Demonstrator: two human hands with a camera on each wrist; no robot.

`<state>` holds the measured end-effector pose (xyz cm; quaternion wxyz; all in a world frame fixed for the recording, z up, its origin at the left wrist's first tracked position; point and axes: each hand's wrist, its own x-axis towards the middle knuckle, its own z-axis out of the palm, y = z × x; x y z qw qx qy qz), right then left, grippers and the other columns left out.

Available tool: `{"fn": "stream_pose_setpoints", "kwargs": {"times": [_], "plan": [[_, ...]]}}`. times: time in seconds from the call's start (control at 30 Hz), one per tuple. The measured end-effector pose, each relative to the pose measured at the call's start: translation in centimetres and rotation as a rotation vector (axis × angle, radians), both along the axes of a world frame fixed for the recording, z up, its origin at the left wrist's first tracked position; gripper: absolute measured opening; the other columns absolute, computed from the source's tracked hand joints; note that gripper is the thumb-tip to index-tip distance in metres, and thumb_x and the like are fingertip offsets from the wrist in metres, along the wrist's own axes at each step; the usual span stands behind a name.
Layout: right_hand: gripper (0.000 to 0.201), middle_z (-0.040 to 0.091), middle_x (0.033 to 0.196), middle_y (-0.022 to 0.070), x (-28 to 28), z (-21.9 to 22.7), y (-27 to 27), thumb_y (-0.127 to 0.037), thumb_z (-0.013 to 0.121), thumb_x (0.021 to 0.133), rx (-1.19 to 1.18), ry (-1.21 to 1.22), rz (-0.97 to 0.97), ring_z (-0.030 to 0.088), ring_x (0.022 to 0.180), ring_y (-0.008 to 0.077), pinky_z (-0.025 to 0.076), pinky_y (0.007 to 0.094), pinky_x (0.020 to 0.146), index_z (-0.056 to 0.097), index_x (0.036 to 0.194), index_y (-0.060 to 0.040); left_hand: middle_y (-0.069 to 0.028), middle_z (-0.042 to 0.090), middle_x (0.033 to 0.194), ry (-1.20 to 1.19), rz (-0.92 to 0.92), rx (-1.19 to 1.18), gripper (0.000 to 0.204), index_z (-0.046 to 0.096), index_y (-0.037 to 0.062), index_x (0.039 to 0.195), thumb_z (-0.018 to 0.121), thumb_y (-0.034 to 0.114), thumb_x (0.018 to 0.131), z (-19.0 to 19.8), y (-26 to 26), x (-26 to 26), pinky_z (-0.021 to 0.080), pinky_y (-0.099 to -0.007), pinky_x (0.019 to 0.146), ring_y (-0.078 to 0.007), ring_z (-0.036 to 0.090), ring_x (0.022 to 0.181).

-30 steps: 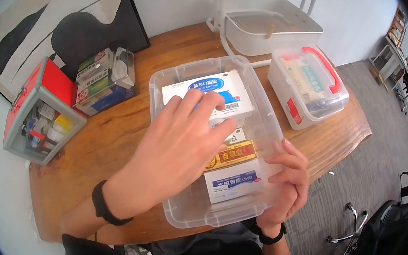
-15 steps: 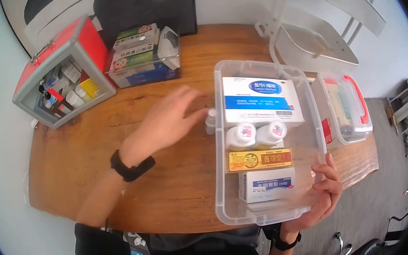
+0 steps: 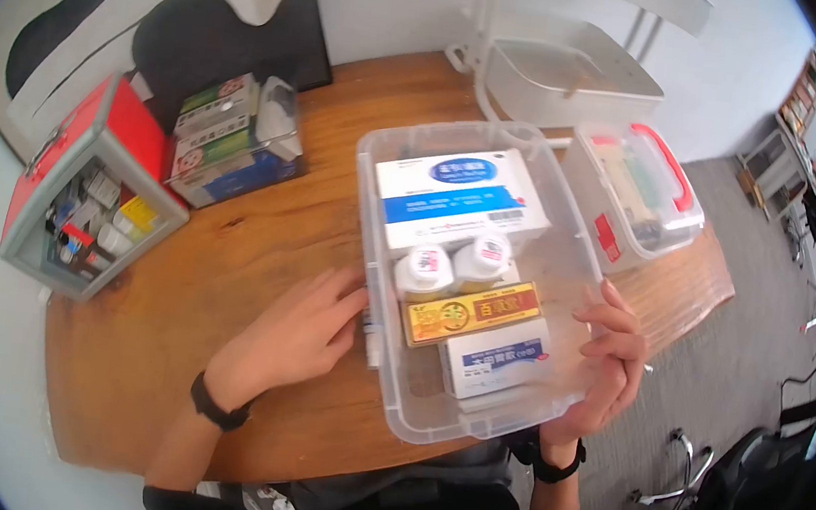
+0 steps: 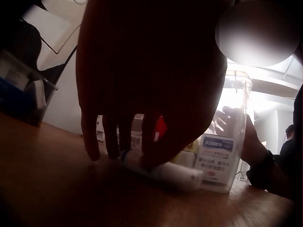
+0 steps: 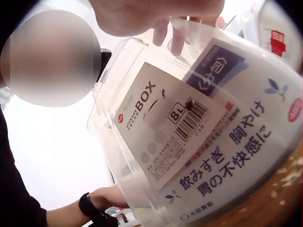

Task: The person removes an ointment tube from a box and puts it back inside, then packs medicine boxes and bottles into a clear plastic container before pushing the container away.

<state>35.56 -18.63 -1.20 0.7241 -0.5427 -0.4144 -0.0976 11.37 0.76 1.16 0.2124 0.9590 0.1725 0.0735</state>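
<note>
A clear plastic storage box (image 3: 438,430) stands tilted on the wooden table. In it are a large white-and-blue carton (image 3: 464,201), two white bottles (image 3: 424,271) with labelled caps, a yellow-and-red carton (image 3: 475,312) and a white-and-blue medicine box (image 3: 496,363). My right hand (image 3: 608,369) holds the box's right wall, fingers curled over the rim. Beside its left wall, my left hand (image 3: 293,333) pinches a slim white tube-like container (image 4: 177,176) low over the table, thumb in front and fingers behind. The box partly hides this container in the head view.
At the left stands a red-and-grey medicine case (image 3: 98,190) with a see-through front. Behind it sits a clear bin (image 3: 282,165) of cartons. A lidded box with a red handle (image 3: 636,195) and a white basket (image 3: 574,83) stand at the back right. A person sits far right.
My left hand has left the box's inside, uncovering the two bottles, moved out over the table, then come down to the slim white container beside the box. My right hand keeps its hold.
</note>
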Motion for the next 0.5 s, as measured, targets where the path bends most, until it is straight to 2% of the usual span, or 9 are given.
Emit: {"fn": "stream_pose_setpoints", "kwargs": {"times": [0.07,0.1,0.17,0.2,0.27,0.4,0.47,0.5], "plan": [[0.024,0.073,0.105,0.0194,0.1,0.1,-0.2,-0.014,0.037,0.096,-0.013,-0.034,0.033,0.058,0.131,0.0393,0.038,0.0513,0.114,0.056,0.084,-0.0064,-0.0175,0.056,0.135,0.001,0.002,0.089,0.043,0.061,0.0039,0.131,0.072,0.012,0.090,0.2,-1.1,-0.4,0.049,-0.0465,0.100,-0.0372,0.056,0.121],[0.024,0.073,0.105,0.0194,0.2,0.1,-0.2,-0.014,0.037,0.096,-0.012,-0.023,0.014,0.058,0.131,0.0393,0.038,0.0513,0.114,0.056,0.084,-0.0064,-0.0175,0.056,0.135,0.011,-0.017,0.091,0.043,0.061,0.0039,0.131,0.072,0.012,0.090,0.5,-1.4,-0.6,0.049,-0.0465,0.100,-0.0372,0.056,0.121],[0.025,0.074,0.106,0.0169,0.2,0.1,-0.2,-0.014,0.037,0.098,-0.019,-0.042,0.032,0.059,0.131,0.0363,0.037,0.0501,0.114,0.058,0.084,-0.0075,-0.0128,0.061,0.127,0.041,0.060,0.195,0.041,0.065,0.0056,0.124,0.077,0.019,0.088,1.4,-1.8,-1.0,0.050,-0.0443,0.097,-0.0342,0.058,0.115],[0.026,0.075,0.107,0.0153,0.2,0.1,-0.2,-0.012,0.038,0.099,-0.013,-0.037,0.031,0.059,0.131,0.0342,0.037,0.0493,0.114,0.059,0.085,-0.0086,-0.0128,0.061,0.127,0.045,0.050,0.199,0.041,0.065,0.0056,0.124,0.077,0.019,0.088,1.5,-1.7,-1.3,0.050,-0.0443,0.097,-0.0342,0.058,0.115],[0.026,0.075,0.106,0.0154,0.2,0.2,-0.3,-0.012,0.038,0.099,-0.018,-0.033,0.031,0.059,0.131,0.0341,0.037,0.0492,0.114,0.060,0.085,-0.0085,-0.0083,0.066,0.117,0.129,0.023,0.297,0.036,0.068,0.0080,0.117,0.079,0.023,0.087,1.6,-1.7,-1.9,0.050,-0.0422,0.093,-0.0310,0.060,0.111],[0.027,0.076,0.107,0.0153,0.3,0.0,-0.3,-0.011,0.038,0.099,-0.019,-0.037,0.050,0.059,0.131,0.0344,0.037,0.0488,0.113,0.061,0.086,-0.0083,-0.0072,0.067,0.108,0.113,-0.036,0.329,0.029,0.069,0.0090,0.111,0.079,0.021,0.087,1.0,-2.7,-2.6,0.050,-0.0407,0.091,-0.0294,0.061,0.107],[0.028,0.076,0.107,0.0154,0.3,0.2,-0.4,-0.011,0.037,0.099,-0.025,-0.038,0.061,0.059,0.131,0.0348,0.037,0.0488,0.113,0.062,0.086,-0.0082,-0.0094,0.067,0.113,0.235,0.185,0.403,0.030,0.069,0.0071,0.111,0.080,0.018,0.086,1.1,-3.0,-3.2,0.051,-0.0394,0.093,-0.0277,0.063,0.107],[0.028,0.076,0.107,0.0155,0.4,0.3,-0.5,-0.010,0.037,0.099,-0.031,-0.040,0.066,0.059,0.130,0.0352,0.037,0.0487,0.113,0.062,0.086,-0.0081,-0.0094,0.067,0.113,0.230,0.180,0.399,0.030,0.069,0.0071,0.111,0.080,0.018,0.086,1.7,-3.0,-3.5,0.051,-0.0394,0.093,-0.0277,0.063,0.107]]}}
